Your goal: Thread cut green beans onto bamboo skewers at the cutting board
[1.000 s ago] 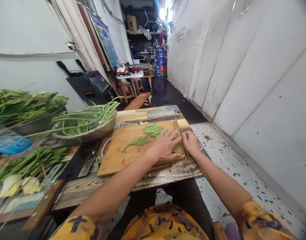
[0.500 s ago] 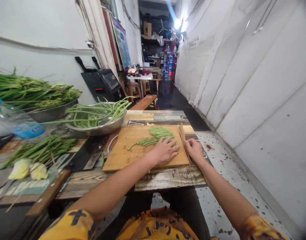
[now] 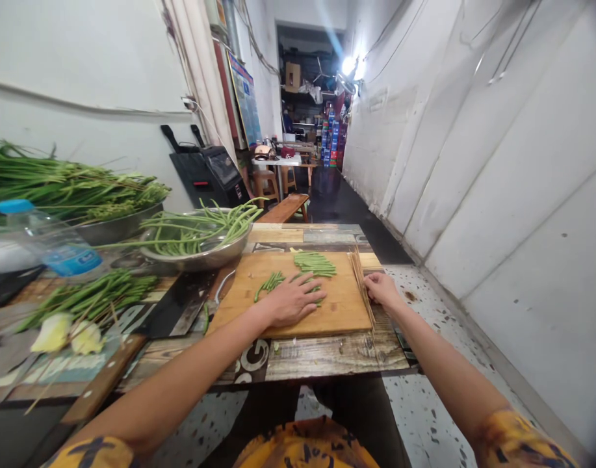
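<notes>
My left hand [image 3: 294, 300] lies flat with fingers spread over cut green beans [image 3: 271, 283] on a wooden cutting board [image 3: 336, 309]. Part of those beans is hidden under the palm and fingers. Just beyond it, a neat row of cut beans [image 3: 315, 263] stays untouched. Along the board's right edge runs a bundle of thin bamboo skewers [image 3: 360, 283]. There my right hand [image 3: 381, 287] has its thumb and fingertips pinched together on a skewer at the bundle's outer side; the exact grip is small in view.
Left of the board lie a cleaver [image 3: 173, 305], a bundle of green stalks [image 3: 95, 296] and pale yellow pieces [image 3: 52, 333]. Behind them are a metal bowl of long beans [image 3: 195, 260], a plastic bottle [image 3: 71, 257] and a basin heaped with greens [image 3: 127, 224]. The table's right edge is near my right hand.
My left hand has slid left across the board, and the nearer beans have shifted left with it, apart from the far row. My right hand stays by the skewers. The view has tilted slightly.
</notes>
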`<state>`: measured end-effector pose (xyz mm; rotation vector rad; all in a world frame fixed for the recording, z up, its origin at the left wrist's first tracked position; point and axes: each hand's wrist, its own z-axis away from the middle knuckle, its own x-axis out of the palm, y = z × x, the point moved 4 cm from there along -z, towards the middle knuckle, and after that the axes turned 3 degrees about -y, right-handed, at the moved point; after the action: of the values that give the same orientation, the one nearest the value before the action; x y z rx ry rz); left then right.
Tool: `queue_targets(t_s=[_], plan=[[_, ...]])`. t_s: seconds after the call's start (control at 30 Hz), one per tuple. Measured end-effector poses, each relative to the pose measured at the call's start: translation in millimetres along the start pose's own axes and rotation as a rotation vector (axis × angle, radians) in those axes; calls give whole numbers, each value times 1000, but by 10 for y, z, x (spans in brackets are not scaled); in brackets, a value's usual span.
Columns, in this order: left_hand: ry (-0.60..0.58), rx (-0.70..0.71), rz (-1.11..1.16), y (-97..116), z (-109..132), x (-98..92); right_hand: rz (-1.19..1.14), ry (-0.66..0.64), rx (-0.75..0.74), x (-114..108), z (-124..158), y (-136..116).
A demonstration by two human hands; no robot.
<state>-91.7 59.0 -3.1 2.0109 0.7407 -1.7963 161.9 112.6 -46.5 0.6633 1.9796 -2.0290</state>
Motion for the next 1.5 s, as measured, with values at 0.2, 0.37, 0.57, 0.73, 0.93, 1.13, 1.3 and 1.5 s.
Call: queue_targets(t_s=[0.2, 0.37, 0.57, 0.73, 0.93, 1.13, 1.3, 1.5], plan=[[43, -40, -40, 48, 85, -34, -182, -13, 53, -19, -107, -212], [106, -150, -76, 118, 198, -25, -327, 89, -22, -94, -177, -397], [67, -167, -49, 3, 213, -8, -418, 137, -121, -191, -94, -599], [-11, -201, 17, -193, 219, 27, -464, 49, -174, -146, 441, -694], [-35, -298, 71, -391, 319, 51, -397, -234, -94, 99, 1367, -569], [100, -376, 0, -295, 373, -150, -149, -300, -157, 202, 1878, -358], [243, -525, -37, -140, 523, -259, 63, -229, -274, 222, 2026, -270], [269, -650, 82, -195, 619, -120, 186, -172, -395, 315, 2038, -230]])
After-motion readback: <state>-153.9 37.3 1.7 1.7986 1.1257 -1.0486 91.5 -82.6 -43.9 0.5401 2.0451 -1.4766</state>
